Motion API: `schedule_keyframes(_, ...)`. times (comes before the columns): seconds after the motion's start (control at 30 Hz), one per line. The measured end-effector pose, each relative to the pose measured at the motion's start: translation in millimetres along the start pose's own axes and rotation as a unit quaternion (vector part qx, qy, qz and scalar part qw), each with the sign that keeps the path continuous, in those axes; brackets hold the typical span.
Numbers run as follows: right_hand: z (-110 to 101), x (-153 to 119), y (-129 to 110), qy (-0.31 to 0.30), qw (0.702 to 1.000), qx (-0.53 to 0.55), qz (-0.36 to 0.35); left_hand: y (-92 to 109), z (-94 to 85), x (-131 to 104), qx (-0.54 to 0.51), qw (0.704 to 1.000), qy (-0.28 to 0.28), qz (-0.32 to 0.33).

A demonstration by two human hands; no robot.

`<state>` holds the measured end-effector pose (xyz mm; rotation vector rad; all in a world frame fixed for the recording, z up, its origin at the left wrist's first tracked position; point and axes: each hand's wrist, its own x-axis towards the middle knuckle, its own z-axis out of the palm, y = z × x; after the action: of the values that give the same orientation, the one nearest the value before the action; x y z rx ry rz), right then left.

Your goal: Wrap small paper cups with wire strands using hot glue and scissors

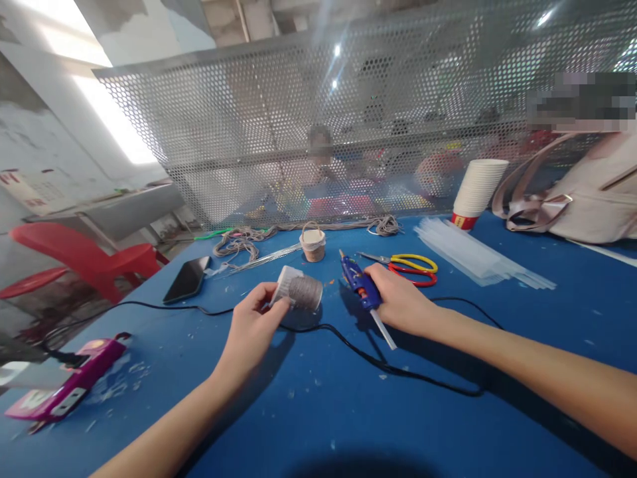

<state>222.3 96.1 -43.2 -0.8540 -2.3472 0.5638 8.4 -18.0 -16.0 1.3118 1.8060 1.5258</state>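
Observation:
My left hand [259,315] pinches a small cup [305,293] by its white rim end, and the cup lies on its side in the air. Grey-brown cord is wound round its lower part. In my right hand [398,299] is a blue glue gun [359,280], its nozzle pointing away from me and a clear glue stick [383,329] jutting from its back. Between the hands and farther off stands a little finished-looking basket [313,245] with a handle. Scissors [413,265] with yellow and red handles lie just beyond my right hand.
Black cables [348,337] cross the blue table [308,425]. A phone [187,280] and a purple power strip [74,378] lie left. Cord [385,226] runs along the back. Clear glue sticks [478,252], stacked paper cups [478,189] and a bag [587,189] are right. A perforated screen [279,133] stands behind.

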Motion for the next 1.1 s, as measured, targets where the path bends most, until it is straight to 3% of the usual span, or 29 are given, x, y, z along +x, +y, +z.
schedule_keyframes(0.1, -7.1, 4.1, 12.5, -0.092, 0.993, -0.076, 0.002, -0.6, -0.2, 1.4, -0.013, 1.0, -0.001, -0.014)
schedule_keyframes(0.23, -4.3, 10.7, 18.5, -0.106, 0.993, -0.043, 0.017, 4.0, 1.3, -2.2, -0.011, 1.0, -0.01, -0.028)
schedule_keyframes(0.63, 15.9, 10.7, 12.4, 0.001, 0.976, 0.167, 0.139, 1.6, 2.7, -1.2, -0.035, 0.998, -0.01, -0.048)
schedule_keyframes(0.97, 9.7, -2.1, 14.2, 0.04, 0.985, 0.05, 0.159, 1.7, 3.8, -2.5, -0.032, 0.997, -0.03, -0.055)
schedule_keyframes(1.03, 5.3, -12.3, 11.8, 0.091, 0.984, 0.029, 0.148, 1.7, 3.5, -3.1, -0.033, 0.997, -0.033, -0.055)
schedule_keyframes(1.1, 0.4, -23.6, 3.1, 0.184, 0.98, -0.009, 0.079, 2.7, 3.7, -4.4, -0.034, 0.997, -0.034, -0.056)
